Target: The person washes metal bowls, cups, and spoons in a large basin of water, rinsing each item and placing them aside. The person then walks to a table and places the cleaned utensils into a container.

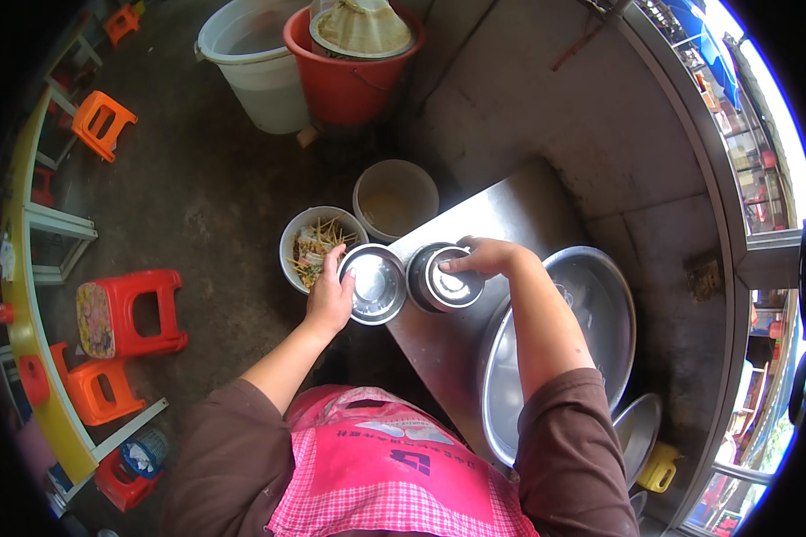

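Observation:
My left hand (332,295) grips the rim of a shallow round stainless steel bowl (372,284), thumb on its inside, beyond the left edge of a steel table (436,342). Close to its right, my right hand (483,258) holds a small metal bowl (454,279), with the thumb on its shiny surface. That bowl overlaps another round metal bowl (419,290) at the table's edge; whether they are nested, I cannot tell. Below and left, a white bucket (287,250) holds food scraps and thin wooden skewers (329,235). Beside it stands a pale bucket (395,201) with some murky liquid.
A large metal basin (611,302) with liquid sits on the table, under my right forearm. Against the wall stand a white tub (262,87) and a red bucket (349,94). Red (141,315) and orange (104,127) plastic stools are at left. A yellow jug (658,468) is lower right.

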